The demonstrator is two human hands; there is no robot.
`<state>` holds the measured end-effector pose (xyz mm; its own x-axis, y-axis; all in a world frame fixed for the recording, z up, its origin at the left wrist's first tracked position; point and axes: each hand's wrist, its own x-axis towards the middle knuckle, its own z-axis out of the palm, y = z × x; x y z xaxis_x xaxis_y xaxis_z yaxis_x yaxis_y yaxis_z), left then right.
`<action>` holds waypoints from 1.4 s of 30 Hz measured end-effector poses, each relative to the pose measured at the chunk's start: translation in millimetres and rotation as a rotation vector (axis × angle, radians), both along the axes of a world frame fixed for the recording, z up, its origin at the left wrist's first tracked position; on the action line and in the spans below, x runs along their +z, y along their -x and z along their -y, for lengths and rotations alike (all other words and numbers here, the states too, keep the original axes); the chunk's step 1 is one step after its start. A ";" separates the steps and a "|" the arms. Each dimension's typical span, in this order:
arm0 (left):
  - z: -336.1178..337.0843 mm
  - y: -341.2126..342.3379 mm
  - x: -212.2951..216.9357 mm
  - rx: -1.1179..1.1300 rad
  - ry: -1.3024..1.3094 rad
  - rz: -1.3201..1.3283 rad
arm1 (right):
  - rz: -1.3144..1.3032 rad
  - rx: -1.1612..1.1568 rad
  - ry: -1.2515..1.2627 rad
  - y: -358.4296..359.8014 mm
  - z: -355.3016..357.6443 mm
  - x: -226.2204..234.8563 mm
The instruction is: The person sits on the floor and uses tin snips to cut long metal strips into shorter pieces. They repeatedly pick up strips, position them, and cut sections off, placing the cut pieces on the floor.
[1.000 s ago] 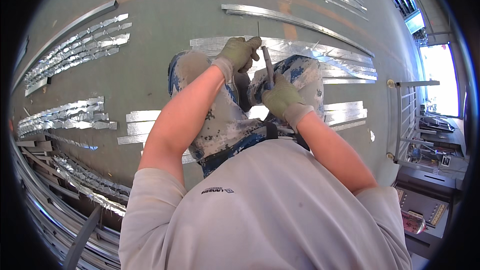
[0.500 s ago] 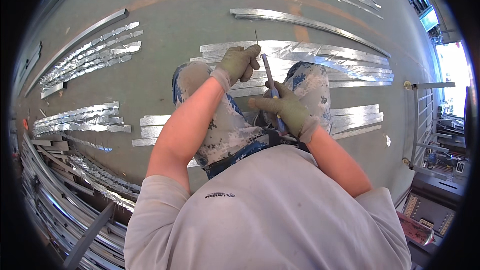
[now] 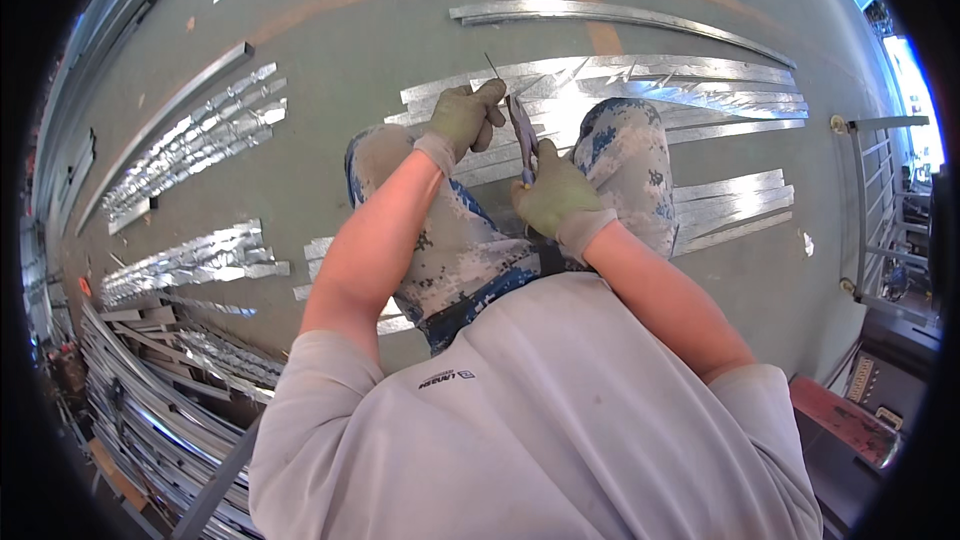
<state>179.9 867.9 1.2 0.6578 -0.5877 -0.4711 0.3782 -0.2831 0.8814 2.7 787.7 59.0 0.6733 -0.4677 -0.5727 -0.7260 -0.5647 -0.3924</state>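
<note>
The slim hand tool with a dark grey upper part and a bluish handle (image 3: pixel 522 134) runs mostly away from my body, its long axis leaning a little left. Its upper end points out toward the long, flat, silvery metal strips (image 3: pixel 720 70), and its handle end sits low in my right hand (image 3: pixel 560 198). The thin, dark, straight wire-like rod (image 3: pixel 491 64) slants the same way, only more steeply to the left, its free tip pointing away from me.

My left arm reaches forward from the left of my chest, elbow slightly bent, and the olive-green glove is curled, finger and thumb clamped together on the rod. My right forearm angles inward and forward, with the gloved fingers wrapped round the tool's handle and the thumb lying upward along it. The tool's upper end is just beside my left fingers; I cannot tell whether they touch.

Both things are held up between my bent knees in blue-and-grey camouflage trousers (image 3: pixel 640 175), in front of the strips lying on the dull green floor (image 3: pixel 350 60). The tool looks worn and matt, narrow at the top; its finer shape is too small to tell. The rod is needle-thin, and its lower part is hidden by my hand.
</note>
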 end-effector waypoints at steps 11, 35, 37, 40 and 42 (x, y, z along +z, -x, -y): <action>4.0 -5.7 -23.3 -0.055 -0.070 0.098 | 0.066 -0.093 -0.007 35.2 15.7 -44.0; 0.4 -4.8 -8.7 -0.015 -0.021 0.134 | 0.392 -0.405 -0.867 79.1 106.7 -95.5; 0.0 -4.5 -7.2 -0.031 -0.035 0.139 | 0.396 -0.417 -0.875 76.2 106.4 -93.2; 0.3 -4.0 -7.8 -0.039 -0.047 0.136 | 0.429 -0.432 -0.930 74.7 105.7 -102.7; 0.1 -3.5 -8.5 -0.026 -0.042 0.125 | 0.449 -0.465 -0.954 75.2 105.6 -104.7</action>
<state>183.4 867.8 -7.3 0.6976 -0.5868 -0.4111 0.2586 -0.3288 0.9083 -72.4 682.1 -45.7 0.7818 -0.2298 -0.5796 -0.4731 0.3868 -0.7915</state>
